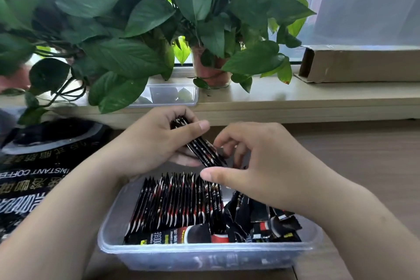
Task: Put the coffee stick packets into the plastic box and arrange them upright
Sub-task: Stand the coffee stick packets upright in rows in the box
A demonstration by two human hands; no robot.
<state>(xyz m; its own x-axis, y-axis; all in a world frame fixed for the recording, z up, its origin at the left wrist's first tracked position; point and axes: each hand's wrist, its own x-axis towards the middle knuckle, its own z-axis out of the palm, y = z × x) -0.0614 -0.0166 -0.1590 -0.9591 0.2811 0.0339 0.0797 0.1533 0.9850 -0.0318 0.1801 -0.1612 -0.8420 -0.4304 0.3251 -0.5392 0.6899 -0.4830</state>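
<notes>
I see the plastic box (109,223) holding a row of upright packets (172,202) and loose ones, while my left hand (150,143) clamps a bundle (202,150) and my right hand (261,166) hovers with its fingers apart.

Right hand (261,166) hides the right-end packets (261,218), coffee bag (29,179) cropped left, its print probably too blurred to read.

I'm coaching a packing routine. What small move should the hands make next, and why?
Probably lower the bundle of packets held by the left hand into the plastic box, beside the upright row; the right hand is at the bundle's lower end.
</notes>
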